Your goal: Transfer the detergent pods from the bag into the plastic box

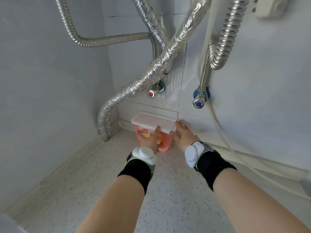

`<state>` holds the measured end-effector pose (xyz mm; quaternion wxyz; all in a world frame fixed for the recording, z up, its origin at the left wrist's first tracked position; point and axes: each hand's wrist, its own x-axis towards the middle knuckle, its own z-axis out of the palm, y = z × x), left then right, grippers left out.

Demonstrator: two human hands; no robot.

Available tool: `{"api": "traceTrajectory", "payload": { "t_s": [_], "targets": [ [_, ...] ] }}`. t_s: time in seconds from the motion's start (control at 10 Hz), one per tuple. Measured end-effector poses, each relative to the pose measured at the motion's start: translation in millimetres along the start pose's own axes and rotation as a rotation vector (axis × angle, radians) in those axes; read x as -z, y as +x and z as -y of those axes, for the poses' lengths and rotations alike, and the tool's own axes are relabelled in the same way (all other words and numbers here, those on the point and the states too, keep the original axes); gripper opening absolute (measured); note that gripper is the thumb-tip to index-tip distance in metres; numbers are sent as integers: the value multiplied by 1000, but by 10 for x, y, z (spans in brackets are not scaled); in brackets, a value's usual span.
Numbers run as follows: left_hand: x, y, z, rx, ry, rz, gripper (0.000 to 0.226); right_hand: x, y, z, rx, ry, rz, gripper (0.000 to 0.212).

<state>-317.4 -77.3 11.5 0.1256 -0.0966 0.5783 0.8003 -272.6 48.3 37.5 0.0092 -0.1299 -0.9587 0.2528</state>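
A pink translucent plastic box (165,143) with a "Liby" label and a white lid (151,121) stands at the back of the speckled counter (104,174), against the tiled wall. My left hand (150,139) lies on the box's front, fingertips at the lid's front rim. My right hand (183,134) presses against the box's right side, with its fingers reaching the lid's right corner. The lid is on the box. No bag or loose pods are in view. Both wrists wear black bands with white sensors.
Foil-wrapped pipes (161,64) and corrugated metal hoses (222,39) hang above the box. A red-capped valve (151,94) and a blue-capped valve (198,103) stick out of the wall just over it. A white hose (218,128) runs down at right.
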Motion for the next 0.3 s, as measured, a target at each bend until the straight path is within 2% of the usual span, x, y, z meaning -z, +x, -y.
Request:
{"api": "traceTrajectory", "payload": {
  "t_s": [0.1, 0.2, 0.3],
  "targets": [
    [56, -30, -58, 52, 61, 19, 82, 64, -9, 64, 11, 86, 1, 61],
    [181, -95, -101, 58, 245, 58, 85, 49, -77, 62, 0, 328, 13, 69],
    [258, -121, -102, 1, 331, 39, 86, 34, -182, -45, 89, 446, 15, 61]
  ]
}}
